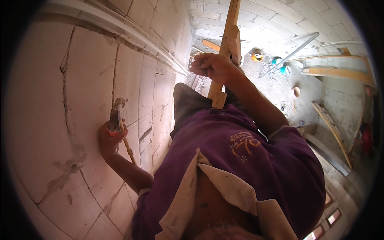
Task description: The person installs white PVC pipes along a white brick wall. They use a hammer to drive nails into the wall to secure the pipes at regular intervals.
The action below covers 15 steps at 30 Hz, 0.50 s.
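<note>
On the left, my left hand (111, 136) is wrapped round a hammer (116, 119). Its metal head is raised beside the pale block wall (90, 84), and its wooden handle slants down toward my forearm. Ahead of my body, my right hand (214, 68) is raised in front of a long timber (233, 14). The fingers of that hand are bent and drawn together; whether anything small lies in them is hidden. A short wooden block (219, 100) sits at the near end of the timber, close to my purple shirt.
Pale pipes (136, 36) run along the wall at left. Across the rubble-strewn floor stand an orange bucket (257, 56) and a teal bucket (285, 70), near a slanting metal bar (294, 52). A wooden plank (333, 134) leans at the right.
</note>
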Tool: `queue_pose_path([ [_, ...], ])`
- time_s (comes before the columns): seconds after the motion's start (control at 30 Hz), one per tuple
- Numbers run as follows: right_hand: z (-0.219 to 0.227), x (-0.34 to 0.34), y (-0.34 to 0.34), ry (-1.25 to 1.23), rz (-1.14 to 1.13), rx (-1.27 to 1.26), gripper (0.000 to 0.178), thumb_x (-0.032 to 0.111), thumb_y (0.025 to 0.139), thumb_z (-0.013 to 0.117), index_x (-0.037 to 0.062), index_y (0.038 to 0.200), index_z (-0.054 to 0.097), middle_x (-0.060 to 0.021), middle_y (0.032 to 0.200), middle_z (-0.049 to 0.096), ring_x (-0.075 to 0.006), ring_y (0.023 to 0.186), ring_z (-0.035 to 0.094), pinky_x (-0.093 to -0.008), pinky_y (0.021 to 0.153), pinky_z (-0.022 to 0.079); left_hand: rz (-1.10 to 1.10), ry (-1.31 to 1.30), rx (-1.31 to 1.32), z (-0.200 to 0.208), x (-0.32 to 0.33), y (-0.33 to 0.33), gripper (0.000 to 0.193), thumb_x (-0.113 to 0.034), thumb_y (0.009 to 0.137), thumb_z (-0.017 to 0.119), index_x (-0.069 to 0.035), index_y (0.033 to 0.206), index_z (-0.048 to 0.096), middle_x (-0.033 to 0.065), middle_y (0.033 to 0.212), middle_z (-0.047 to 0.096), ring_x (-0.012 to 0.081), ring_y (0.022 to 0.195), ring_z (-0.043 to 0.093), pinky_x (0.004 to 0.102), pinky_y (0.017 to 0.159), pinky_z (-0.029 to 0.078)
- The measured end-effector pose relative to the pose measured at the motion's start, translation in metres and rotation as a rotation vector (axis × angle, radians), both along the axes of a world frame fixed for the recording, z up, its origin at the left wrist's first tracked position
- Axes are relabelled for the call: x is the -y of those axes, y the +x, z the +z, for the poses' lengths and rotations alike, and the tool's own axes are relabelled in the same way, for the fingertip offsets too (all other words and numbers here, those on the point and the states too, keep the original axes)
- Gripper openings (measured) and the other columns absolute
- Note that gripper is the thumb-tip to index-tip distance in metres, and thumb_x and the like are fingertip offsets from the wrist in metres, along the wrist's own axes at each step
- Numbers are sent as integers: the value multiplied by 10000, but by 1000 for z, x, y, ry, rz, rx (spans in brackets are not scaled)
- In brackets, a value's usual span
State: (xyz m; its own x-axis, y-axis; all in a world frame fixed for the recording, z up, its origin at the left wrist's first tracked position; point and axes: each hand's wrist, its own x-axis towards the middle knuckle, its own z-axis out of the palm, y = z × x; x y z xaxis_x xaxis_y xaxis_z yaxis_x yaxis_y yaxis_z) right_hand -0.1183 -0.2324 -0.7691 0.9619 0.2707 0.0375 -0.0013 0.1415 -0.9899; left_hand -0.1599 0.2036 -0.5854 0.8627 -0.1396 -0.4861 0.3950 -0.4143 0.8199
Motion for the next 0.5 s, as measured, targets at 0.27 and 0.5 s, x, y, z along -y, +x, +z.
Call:
queue_pose_path([
  [0.27,47,22,-15,386,-180,-821,248,9,965,478,10,1204,546,-159,1134,660,-273,1006,690,-381,795,560,-36,-28,52,-3,5,0,368,1,705,739,26,1063,659,21,764,655,66,621,563,213,558,436],
  [0.5,62,14,-12,457,-203,-651,430,-86,758,405,-94,1161,555,-204,1084,663,-303,1041,676,-354,830,549,45,19,78,-2,11,-2,379,-4,705,743,25,1073,658,14,759,647,50,569,517,216,509,400],
])
